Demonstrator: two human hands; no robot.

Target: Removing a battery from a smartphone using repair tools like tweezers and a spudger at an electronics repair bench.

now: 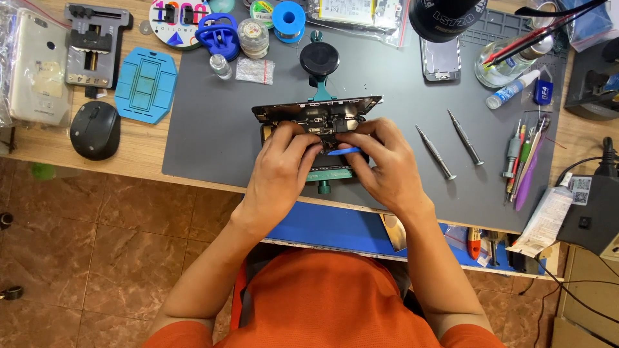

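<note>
Head view, looking straight down: nearest is the person's orange shirt, and beyond it both forearms reach out over the front edge of the tabletop (193, 169). The left hand (282, 169) lies curled on the near left part of an opened phone (316, 116), its fingers pressing on the exposed inside. The right hand (380, 166) has its grip pinched shut on a thin blue pry tool (343, 151), the tip laid between the two hands at the phone's near side. The phone sits clamped in a teal holder (321, 96) at the middle of the grey work mat (387, 77).

One phone is in hand, with its dark frame and small boards uncovered. It looks light and stiff but fragile; the edges of the frame seem the safe place to hold it, not the bare parts inside. The single pry tool looks thin, light and a little springy.

Just right of the hands lie two metal screwdrivers (436, 152), side by side and slanted. Further right is a bunch of slim tools (523, 158), too crowded to count. At the far left, one black mouse (95, 129) rests off the mat, near one blue moulded tray (146, 84). At the far edge stand one blue suction handle (217, 33), one blue spool (288, 19) and one small clear bottle (220, 66).
</note>
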